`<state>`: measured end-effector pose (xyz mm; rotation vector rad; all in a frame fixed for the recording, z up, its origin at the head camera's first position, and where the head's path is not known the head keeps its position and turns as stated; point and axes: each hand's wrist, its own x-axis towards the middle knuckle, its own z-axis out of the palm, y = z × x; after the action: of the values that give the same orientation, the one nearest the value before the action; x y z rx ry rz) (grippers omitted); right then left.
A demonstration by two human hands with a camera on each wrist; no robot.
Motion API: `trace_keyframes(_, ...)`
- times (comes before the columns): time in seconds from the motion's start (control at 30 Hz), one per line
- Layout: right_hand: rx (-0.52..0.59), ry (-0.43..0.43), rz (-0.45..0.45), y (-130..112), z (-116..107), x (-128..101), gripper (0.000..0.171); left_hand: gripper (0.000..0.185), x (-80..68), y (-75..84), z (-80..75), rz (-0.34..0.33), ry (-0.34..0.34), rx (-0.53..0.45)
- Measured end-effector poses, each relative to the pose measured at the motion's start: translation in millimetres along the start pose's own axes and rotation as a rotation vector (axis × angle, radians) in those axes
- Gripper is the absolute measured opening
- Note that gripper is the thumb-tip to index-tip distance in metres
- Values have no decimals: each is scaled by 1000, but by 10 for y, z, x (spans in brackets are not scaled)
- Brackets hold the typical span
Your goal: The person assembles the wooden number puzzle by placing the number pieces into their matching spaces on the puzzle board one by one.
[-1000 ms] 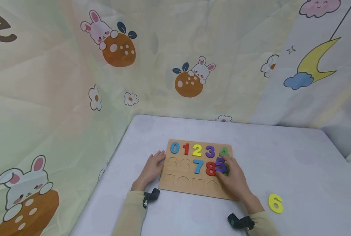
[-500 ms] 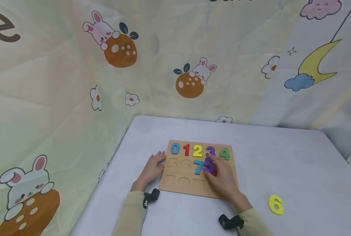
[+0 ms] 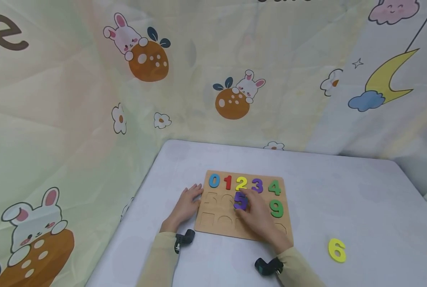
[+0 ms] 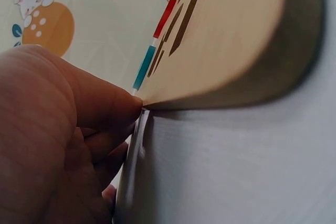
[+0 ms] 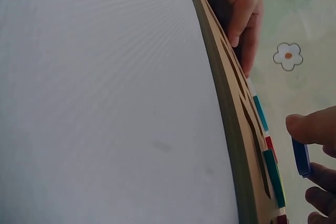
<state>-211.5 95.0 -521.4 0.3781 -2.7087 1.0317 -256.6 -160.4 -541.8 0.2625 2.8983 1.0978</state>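
Note:
My right hand point(image 3: 258, 215) pinches a purple number 5 piece point(image 3: 240, 200) between thumb and fingers. In the right wrist view, the 5 point(image 5: 301, 157) is edge-on and raised above the wooden number puzzle board point(image 3: 218, 212). It overlaps the middle row, where the 7 is covered and the 8 lies behind the hand. At the board's left edge rests my left hand point(image 3: 182, 207), its thumb touching the edge in the left wrist view. Seated along the top row are a blue 0 point(image 3: 214, 181), red 1, yellow 2, purple 3 and green 4 point(image 3: 274, 187). A green 9 point(image 3: 276, 208) fills the middle row's right end.
A yellow 6 point(image 3: 337, 250) lies on the white table point(image 3: 342, 199), right of the board. Two outlined recesses show at the left of the middle row, and more shapes line the bottom row. A printed cloth backdrop point(image 3: 188, 59) stands behind and to the left.
My right hand has carried the purple 5 leftward across the middle row, from over the 9, past the 8, to over the 7. The 9 is uncovered again. My left hand stays put.

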Motion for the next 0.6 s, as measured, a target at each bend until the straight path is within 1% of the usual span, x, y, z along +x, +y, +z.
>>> trace_keyframes(0.17,26,-31,9,-62,99,47,67,42,-4,-4,0,-8,0,-3)
trace_keyframes(0.33,51,-40,13,-109,196,115,68,41,-3,-10,3,-1,2,4)
trace_keyframes(0.6,46,-60,3,-184,324,185,68,41,12,-21,2,6,-2,18)
